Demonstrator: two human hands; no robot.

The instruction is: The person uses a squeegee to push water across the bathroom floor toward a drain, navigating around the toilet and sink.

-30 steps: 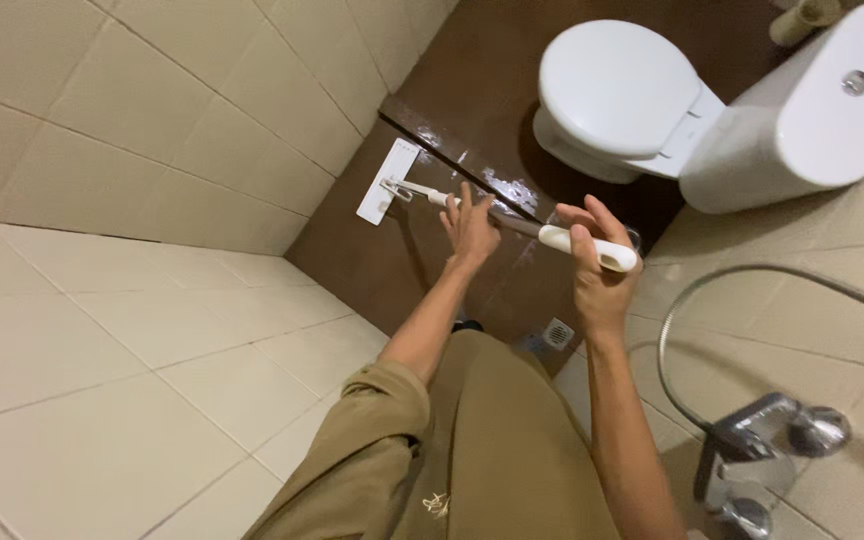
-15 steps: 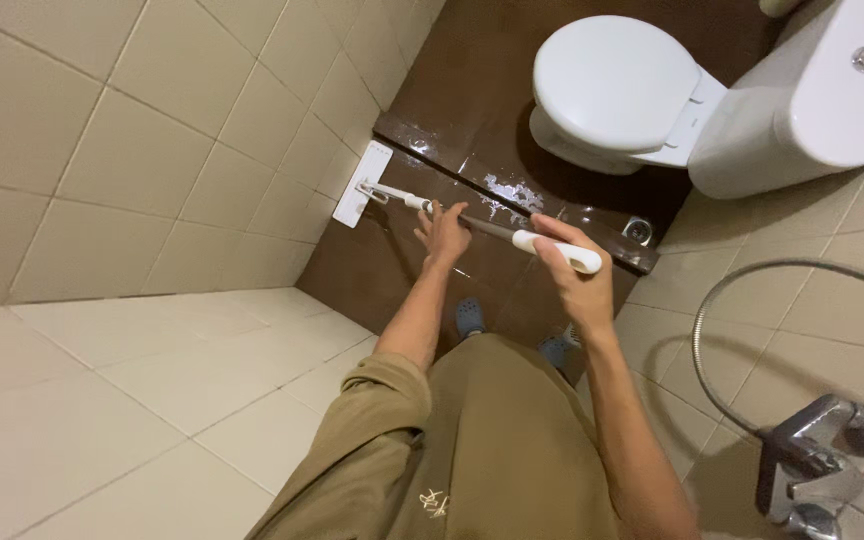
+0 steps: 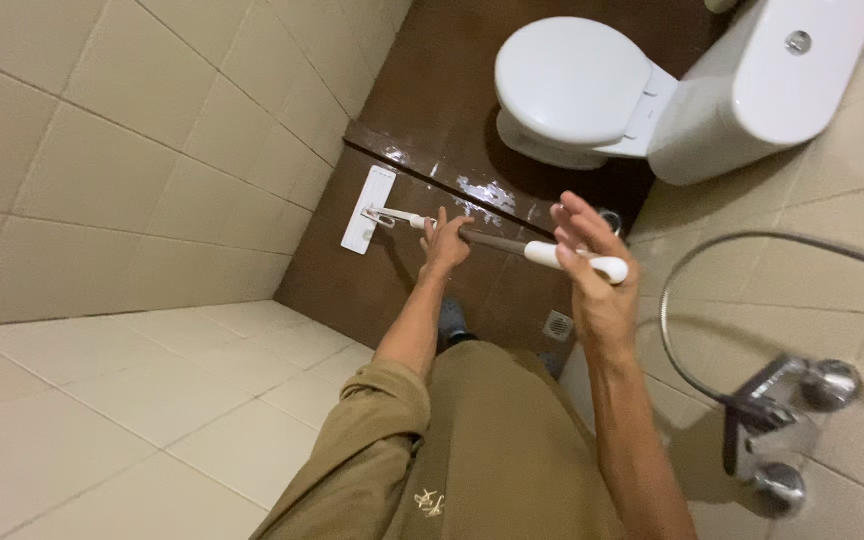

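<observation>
I hold a long-handled floor scrubber over the wet brown floor tiles. Its flat white head [image 3: 369, 209] rests on the floor close to the beige tiled wall. My left hand [image 3: 445, 241] grips the thin shaft [image 3: 492, 241] about halfway down. My right hand [image 3: 592, 275] holds the white grip end [image 3: 582, 263], thumb and palm on it with the fingers spread upward. My khaki trouser leg [image 3: 472, 450] fills the lower middle of the view.
A white toilet [image 3: 572, 85] with closed lid and its cistern [image 3: 767, 70] stand at the top right. A floor drain [image 3: 558, 325] lies by my feet. A chrome tap [image 3: 782, 420] and a hose [image 3: 712, 250] hang on the right wall.
The scrubber head has slid a little toward me along the floor by the wall. My right hand has lifted the grip and spread its fingers. The view has shifted left.
</observation>
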